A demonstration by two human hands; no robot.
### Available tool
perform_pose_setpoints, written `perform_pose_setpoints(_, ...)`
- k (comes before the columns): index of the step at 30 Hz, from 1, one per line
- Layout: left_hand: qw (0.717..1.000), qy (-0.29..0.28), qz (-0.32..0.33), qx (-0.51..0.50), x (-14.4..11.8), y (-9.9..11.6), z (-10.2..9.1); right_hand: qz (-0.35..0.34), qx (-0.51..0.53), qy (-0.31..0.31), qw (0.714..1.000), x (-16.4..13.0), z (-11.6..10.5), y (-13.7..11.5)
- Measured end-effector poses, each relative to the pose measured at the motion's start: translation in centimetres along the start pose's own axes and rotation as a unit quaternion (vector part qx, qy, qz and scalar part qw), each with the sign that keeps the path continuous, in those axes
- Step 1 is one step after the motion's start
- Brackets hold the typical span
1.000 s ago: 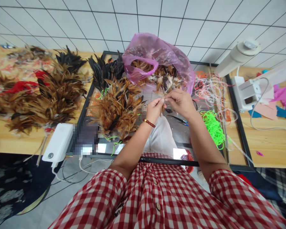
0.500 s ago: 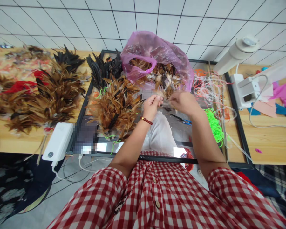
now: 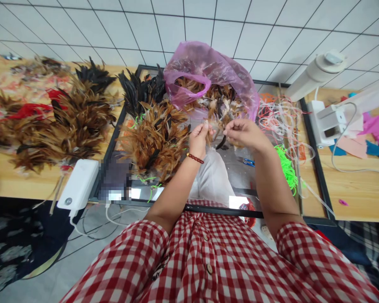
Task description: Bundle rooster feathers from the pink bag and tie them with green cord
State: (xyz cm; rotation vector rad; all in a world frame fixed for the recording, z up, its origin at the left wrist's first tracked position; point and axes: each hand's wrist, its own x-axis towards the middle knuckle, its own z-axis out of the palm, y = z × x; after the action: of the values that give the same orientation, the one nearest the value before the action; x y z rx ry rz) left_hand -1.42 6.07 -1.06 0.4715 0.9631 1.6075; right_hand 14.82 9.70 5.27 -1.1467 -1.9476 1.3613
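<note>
The left hand (image 3: 198, 139) keeps a narrow grip, thumb and fingers pinching a small brown feather (image 3: 210, 134) above the dark-framed worktop. Just beside it, the right hand (image 3: 244, 134) has its fingertips drawn together; whether its grip holds anything I cannot tell. A dark curved feather (image 3: 221, 143) shows between and below the hands. Behind them a purple plastic bag (image 3: 230, 71) gapes over loose feathers (image 3: 221, 101). Left of the hands lies a thick brown feather bundle (image 3: 156, 143), black plumes (image 3: 145, 89) at its far end. Bright green cord (image 3: 286, 168) lies beyond the right forearm, near tangled pale strings (image 3: 279, 114).
</note>
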Motion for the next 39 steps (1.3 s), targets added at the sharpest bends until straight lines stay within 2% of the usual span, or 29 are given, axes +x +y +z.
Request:
perform_pose_setpoints(2, 1.0, -0.002, -0.008, -0.008, -0.1, 0.0, 0.0, 0.012, 0.081, 0.062, 0.995, 0.4, 0.1, 0.2)
perform_pose_setpoints(6, 0.999, -0.032, -0.035, -0.006, -0.2, 0.1, 0.0, -0.003, 0.126, 0.174, 0.977, 1.1, 0.7, 0.2)
perform_pose_setpoints(9, 0.995, -0.084, -0.06, 0.011, -0.3, -0.3, -0.1, -0.015, 0.129, 0.209, 0.969, 1.2, 0.8, 0.1)
perform_pose_setpoints(12, 0.995, -0.085, -0.037, 0.042, -0.3, -0.9, -0.3, -0.015, 0.133, 0.193, 0.972, 1.0, 0.4, 0.0)
perform_pose_setpoints(16, 0.998, -0.038, 0.007, 0.053, -0.3, -1.4, -0.1, 0.011, 0.14, 0.121, 0.983, 0.6, 0.3, -0.3)
perform_pose_setpoints(21, 0.998, -0.007, 0.036, 0.05, 0.0, -1.5, 0.0, 0.059, 0.167, 0.059, 0.982, 0.6, 1.7, -0.9)
perform_pose_setpoints(25, 0.999, 0.001, 0.04, 0.032, 0.1, -1.6, 0.0, 0.078, 0.165, 0.047, 0.982, 0.7, 2.9, -1.1)
perform_pose_setpoints(34, 0.998, -0.062, -0.028, -0.003, -0.8, -0.5, 0.7, 0.087, 0.153, 0.024, 0.984, 0.8, 3.3, -0.2)
perform_pose_setpoints(37, 0.999, -0.052, -0.013, 0.002, -0.6, -0.8, 0.7, 0.076, 0.116, 0.027, 0.99, 0.8, 3.1, 0.0)
perform_pose_setpoints(39, 0.999, -0.037, 0.006, 0.003, -0.3, -1.4, 0.5, 0.046, 0.096, 0.052, 0.993, 0.9, 3.0, 0.0)
